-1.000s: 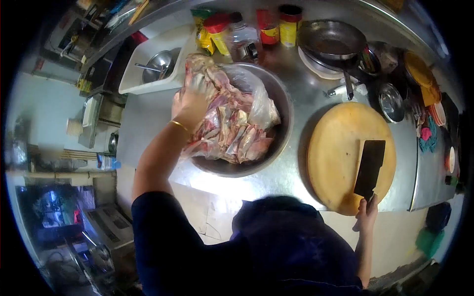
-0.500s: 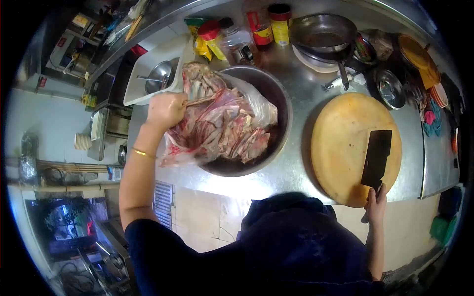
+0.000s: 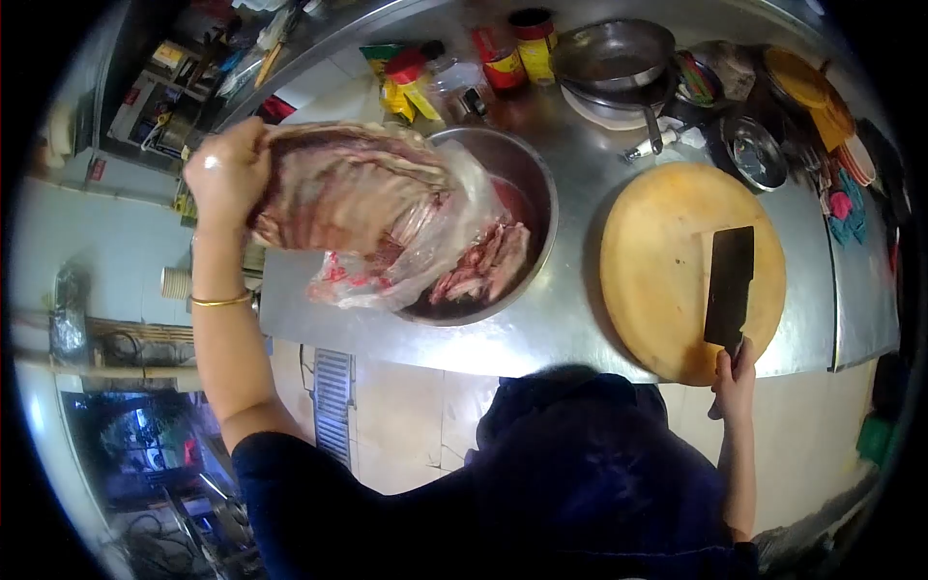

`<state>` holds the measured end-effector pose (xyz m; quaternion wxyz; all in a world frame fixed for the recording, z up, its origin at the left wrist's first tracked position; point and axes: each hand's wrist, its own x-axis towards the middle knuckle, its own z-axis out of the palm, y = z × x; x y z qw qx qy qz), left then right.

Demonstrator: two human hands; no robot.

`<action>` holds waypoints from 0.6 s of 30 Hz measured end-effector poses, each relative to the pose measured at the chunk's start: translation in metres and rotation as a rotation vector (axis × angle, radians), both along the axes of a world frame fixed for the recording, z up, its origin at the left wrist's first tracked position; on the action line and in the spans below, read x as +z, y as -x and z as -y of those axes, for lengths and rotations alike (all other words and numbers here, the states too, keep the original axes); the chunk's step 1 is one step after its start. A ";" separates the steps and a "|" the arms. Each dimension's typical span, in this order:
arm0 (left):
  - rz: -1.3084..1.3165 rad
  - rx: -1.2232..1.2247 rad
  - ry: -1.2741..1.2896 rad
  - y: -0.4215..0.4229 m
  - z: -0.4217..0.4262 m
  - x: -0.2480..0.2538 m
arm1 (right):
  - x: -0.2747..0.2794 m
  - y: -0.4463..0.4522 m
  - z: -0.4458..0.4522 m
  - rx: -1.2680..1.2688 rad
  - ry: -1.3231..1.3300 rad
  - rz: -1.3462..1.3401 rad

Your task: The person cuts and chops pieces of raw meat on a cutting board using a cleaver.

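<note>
My left hand (image 3: 229,174) is closed around one end of a rack of ribs (image 3: 338,188), holding it up over the left side of a large metal basin (image 3: 553,208). Its far end reaches toward a clear plastic bag (image 3: 464,193) in the basin. More raw meat pieces (image 3: 488,261) lie in the basin beside the bag, above some reddish liquid. My right hand (image 3: 735,379) grips the handle of a cleaver (image 3: 730,285). The dark blade rests over a round wooden chopping board (image 3: 657,280), apparently flat on it.
Behind the basin stand jars with red lids (image 3: 411,72), a clear bottle (image 3: 459,82) and a yellow-labelled jar (image 3: 535,48). Stacked pans (image 3: 619,58) sit at the back, a small pan (image 3: 757,155) right of them. The steel counter (image 3: 580,338) has a front edge near my body.
My left hand has moved left and up, pulling the ribs higher out of the bag. The cleaver stays over the board in my right hand. The view has shifted slightly.
</note>
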<state>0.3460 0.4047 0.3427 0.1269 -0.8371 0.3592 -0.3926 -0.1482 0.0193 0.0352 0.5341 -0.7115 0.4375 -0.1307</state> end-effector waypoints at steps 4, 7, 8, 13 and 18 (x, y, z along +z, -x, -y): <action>0.032 0.185 0.084 0.012 -0.003 0.032 | -0.002 0.003 0.000 0.025 0.014 -0.014; 0.045 0.234 0.148 0.019 -0.009 0.045 | 0.019 -0.005 -0.006 0.006 -0.041 -0.066; 0.072 0.238 0.166 0.017 -0.013 0.047 | 0.016 -0.004 -0.005 0.028 -0.022 -0.043; 0.276 0.205 0.310 0.010 -0.044 0.069 | 0.004 0.001 -0.001 0.067 0.046 -0.015; 0.182 0.158 0.391 0.035 -0.043 0.107 | -0.006 0.004 0.000 0.112 0.122 0.053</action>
